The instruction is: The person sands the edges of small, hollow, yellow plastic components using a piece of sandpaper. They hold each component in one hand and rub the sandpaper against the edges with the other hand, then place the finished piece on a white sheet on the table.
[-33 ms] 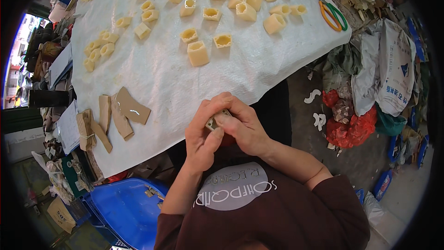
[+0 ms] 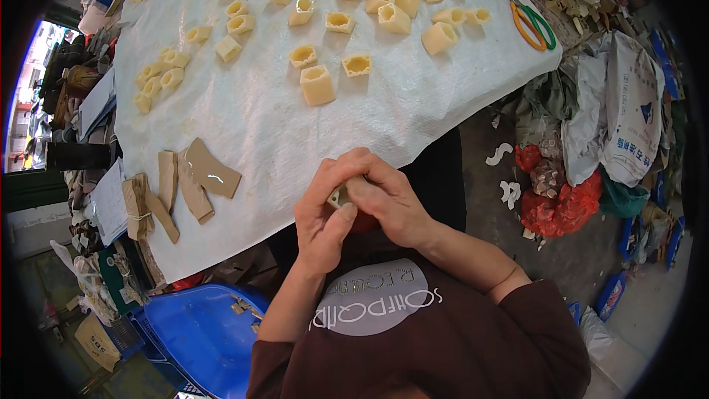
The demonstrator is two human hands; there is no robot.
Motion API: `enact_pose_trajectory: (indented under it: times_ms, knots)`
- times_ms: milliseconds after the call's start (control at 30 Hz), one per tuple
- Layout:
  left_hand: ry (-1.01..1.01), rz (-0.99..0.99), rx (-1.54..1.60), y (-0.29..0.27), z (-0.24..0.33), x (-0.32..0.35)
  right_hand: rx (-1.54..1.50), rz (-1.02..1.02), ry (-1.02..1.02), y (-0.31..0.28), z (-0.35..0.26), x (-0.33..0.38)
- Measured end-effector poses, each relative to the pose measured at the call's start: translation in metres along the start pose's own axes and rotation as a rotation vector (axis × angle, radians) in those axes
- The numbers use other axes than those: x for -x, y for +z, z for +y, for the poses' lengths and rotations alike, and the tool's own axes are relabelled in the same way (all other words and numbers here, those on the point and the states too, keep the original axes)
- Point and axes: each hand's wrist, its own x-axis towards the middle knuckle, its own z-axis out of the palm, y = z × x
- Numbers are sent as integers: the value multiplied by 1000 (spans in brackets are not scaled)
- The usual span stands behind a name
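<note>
The bench (image 2: pixel 258 118), draped in a white woven sheet, is the landmark here. Spread over its far half lie dozens of small cream cube-shaped pieces (image 2: pixel 317 85), many with a hollow top; they look finished and set out in loose rows, which suggests the work is well advanced, though how many remain cannot be told. On the bench's near left corner sits a stack of tan cardboard strips (image 2: pixel 199 177), with a tied bundle (image 2: pixel 138 207) just beside them at the very edge. At the bench's far right edge lies a pair of scissors (image 2: pixel 530 22) with orange and green handles.

Below the bench's near edge, both hands meet over one small cream piece (image 2: pixel 341 196). The left hand (image 2: pixel 321 225) cups it from beneath, thumb pressed up against it; the right hand (image 2: pixel 388 196) has its grip closed over the top, fingers pinching the piece. One more piece is thus in hand, not yet on the sheet.

Right of the bench, the concrete floor (image 2: pixel 576 258) holds white sacks (image 2: pixel 628 118), red bags (image 2: pixel 557 203) and scraps. Left of the bench, by its near corner, stands a blue plastic crate (image 2: pixel 196 329).
</note>
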Motion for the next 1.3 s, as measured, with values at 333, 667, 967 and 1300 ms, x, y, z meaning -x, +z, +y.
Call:
enact_pose_trajectory:
  times_ms: [333,667,967,1300]
  knots:
    - [-117,173,349,8,1,3,-103,-120,-71,-6,7,3]
    - [-245,201,599,4,-1,8,4,-123,-49,-14,14,4]
    - [-273,221,431,3,-2,10,176,-112,-144,-13,21,11]
    - [-278,210,650,7,8,7,386,-59,-405,-8,21,8]
